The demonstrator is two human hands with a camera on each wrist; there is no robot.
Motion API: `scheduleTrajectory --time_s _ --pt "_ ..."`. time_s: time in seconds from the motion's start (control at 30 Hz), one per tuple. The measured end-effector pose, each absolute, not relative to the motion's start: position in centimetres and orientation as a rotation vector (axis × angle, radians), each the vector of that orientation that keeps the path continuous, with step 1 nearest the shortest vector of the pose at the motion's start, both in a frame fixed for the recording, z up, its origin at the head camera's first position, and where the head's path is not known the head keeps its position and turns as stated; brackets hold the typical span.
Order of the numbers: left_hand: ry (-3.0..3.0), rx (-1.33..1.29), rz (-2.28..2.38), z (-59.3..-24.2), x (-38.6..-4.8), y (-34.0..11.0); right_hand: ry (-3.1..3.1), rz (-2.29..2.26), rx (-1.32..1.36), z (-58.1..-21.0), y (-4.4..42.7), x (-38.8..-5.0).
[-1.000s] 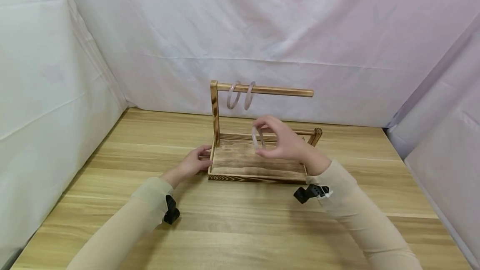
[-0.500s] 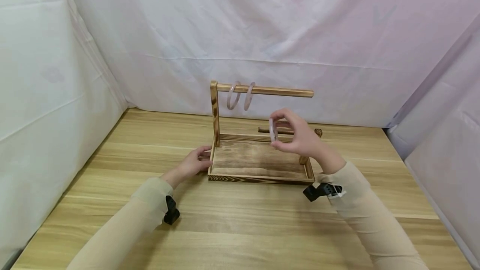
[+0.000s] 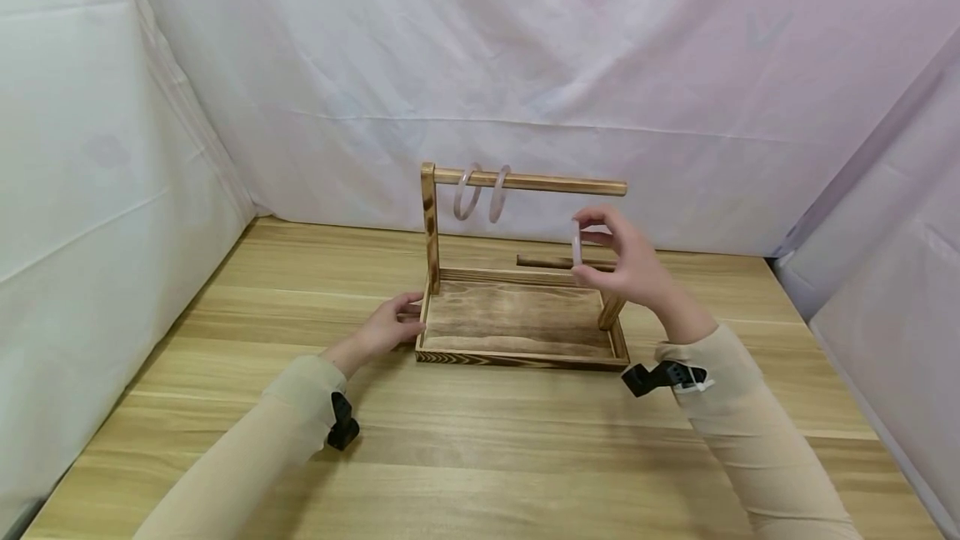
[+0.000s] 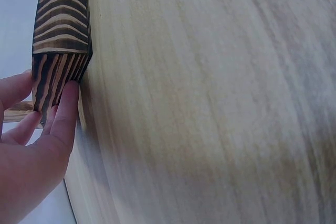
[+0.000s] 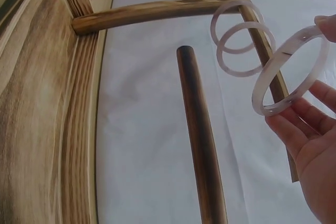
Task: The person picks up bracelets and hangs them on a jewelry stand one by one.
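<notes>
My right hand [image 3: 633,269] pinches a pale translucent bangle [image 3: 577,242] between thumb and fingers, in the air above the right part of a wooden bracelet stand [image 3: 517,359]. In the right wrist view that bangle [image 5: 263,88] hangs clear of the lower bar [image 5: 199,135], whose free end points left. A pair of similar bangles [image 3: 497,200] hangs on the stand's upper bar [image 3: 562,183], towards its left post. My left hand [image 3: 381,328] touches the left end of the stand's tray, its fingers fairly straight against the end wall in the left wrist view.
The stand is on a wood-grain table [image 3: 480,457]. A pale cloth [image 3: 525,48] hangs behind, with more cloth at both sides. The upper bar's free end points right; the right post [image 3: 609,315] carries the lower bar behind the tray.
My right hand has moved right and slightly up with the bangle, from over the tray's middle to near the right post, uncovering the lower bar's free end. My left hand has stayed put.
</notes>
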State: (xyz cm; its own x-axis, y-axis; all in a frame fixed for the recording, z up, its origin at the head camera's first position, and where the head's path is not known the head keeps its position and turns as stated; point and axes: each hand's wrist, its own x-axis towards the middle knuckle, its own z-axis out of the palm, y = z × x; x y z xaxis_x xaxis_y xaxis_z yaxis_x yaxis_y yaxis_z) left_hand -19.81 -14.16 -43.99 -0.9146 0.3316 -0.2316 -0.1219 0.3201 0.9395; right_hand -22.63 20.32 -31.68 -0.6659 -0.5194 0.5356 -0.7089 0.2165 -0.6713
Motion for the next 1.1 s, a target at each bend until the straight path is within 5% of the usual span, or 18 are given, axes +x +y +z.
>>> scheduleTrajectory --time_s 1.1 --pt "2.205 0.164 1.626 -43.7 -19.6 -14.1 -2.229 1.567 0.84 -30.6 25.0 -23.8"
